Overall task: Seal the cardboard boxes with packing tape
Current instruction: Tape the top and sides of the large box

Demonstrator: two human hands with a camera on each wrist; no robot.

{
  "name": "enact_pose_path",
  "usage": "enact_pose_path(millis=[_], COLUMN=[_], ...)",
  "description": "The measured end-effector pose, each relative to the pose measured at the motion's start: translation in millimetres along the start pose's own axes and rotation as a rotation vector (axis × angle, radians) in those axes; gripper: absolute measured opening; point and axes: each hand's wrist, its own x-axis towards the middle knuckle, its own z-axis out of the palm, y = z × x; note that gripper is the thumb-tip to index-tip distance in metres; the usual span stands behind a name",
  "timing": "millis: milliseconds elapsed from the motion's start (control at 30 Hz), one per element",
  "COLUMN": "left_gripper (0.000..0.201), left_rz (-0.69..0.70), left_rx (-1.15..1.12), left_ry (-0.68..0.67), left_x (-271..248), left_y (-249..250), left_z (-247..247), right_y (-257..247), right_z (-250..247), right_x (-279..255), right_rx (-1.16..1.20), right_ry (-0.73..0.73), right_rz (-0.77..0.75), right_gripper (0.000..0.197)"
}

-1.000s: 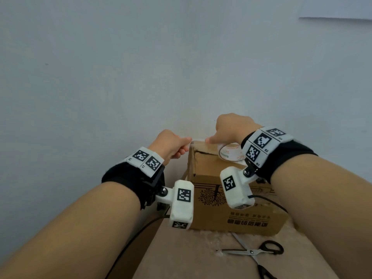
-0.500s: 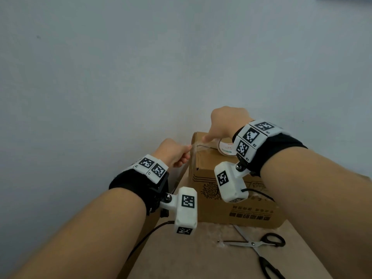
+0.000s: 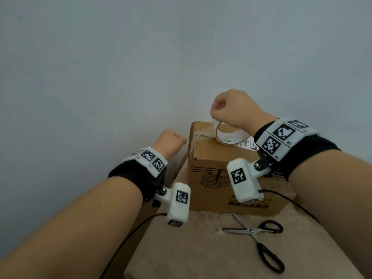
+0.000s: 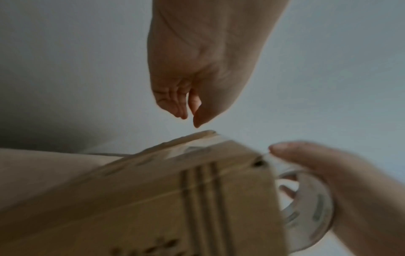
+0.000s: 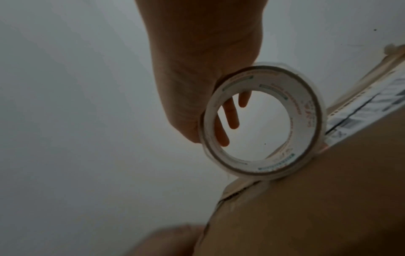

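A brown cardboard box [image 3: 231,168] [image 4: 175,190] [image 5: 317,199] stands in front of me, its flaps closed. My right hand [image 3: 227,109] [image 4: 328,173] grips a roll of clear packing tape [image 3: 231,135] [image 4: 311,213] [image 5: 263,121], fingers [image 5: 228,117] hooked through its core. The roll stands on edge on the box top, near the far left end of the seam. A short strip of tape [image 3: 201,131] runs from it to that edge. My left hand [image 3: 169,141] [image 4: 190,110] hovers just left of the box's far corner, fingers curled, with nothing visible in them.
The box rests on a larger cardboard surface [image 3: 201,258] whose left edge drops off below my left wrist. Black-handled scissors [image 3: 261,236] lie open in front of the box. A white shipping label [image 3: 247,144] is stuck on the box top. A bare wall stands close behind.
My right hand has tipped the roll up onto its edge and drawn tape over the box's far left edge. My left hand has left that edge and moved down to the left.
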Motion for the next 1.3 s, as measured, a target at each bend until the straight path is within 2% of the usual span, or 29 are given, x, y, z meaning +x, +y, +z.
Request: enact_pose_path(millis=[67,133,233,333,500,600,633,733,867,1000,1067,1167,1300], left_gripper=[0.022,0.015,0.028,0.038,0.046,0.049,0.048,0.047,0.047,0.046,0.049,0.054,0.056], left_rz=[0.038,0.053,0.045,0.017,-0.019,-0.075,-0.055,0.147,0.223,0.156,0.127,0.165,0.216], left_rx=[-0.201,-0.256,-0.104,0.044,0.069,0.038,0.059,0.217,0.37,0.386,0.479,0.647,0.805], left_ry=[0.059,-0.005,-0.121,-0.185,-0.236,-0.279,-0.269,-0.23,-0.345,-0.352,-0.331,-0.298,-0.319], left_x=[1,-2,-7,-8,-10,-13,-13,-13,-8,-1,-1,-3,1], left_y=[15,29,38,34,30,33,36,48,48,46,46,46,47], left_z=[-7,-11,-7,1,10,8,7,10,23,25,22,24,29], right_y=[3,6,14,21,30,34,34,32,23,12,16,36,53], right_z=[4,5,2,4,14,14,13,13,10,6,0,-14,-19], right_x=[-2,-5,-12,-20,-27,-30,-30,-28,-17,-4,-5,-12,-20], right_rx=[0.018,0.051,0.155,0.242,0.474,0.529,0.523,0.506,0.35,0.095,-0.001,-0.252,-0.264], right_ry=[0.047,0.118,0.196,0.198,0.16,0.136,0.13,0.118,0.088,0.067,0.055,0.006,-0.074], right_rz=[-0.003,0.007,0.023,0.023,0.151,0.225,0.229,0.248,0.221,0.121,0.13,0.185,0.197], right_gripper=[0.009,0.011,0.014,0.016,0.04,0.046,0.045,0.043,0.04,0.044,0.049,0.055,0.069])
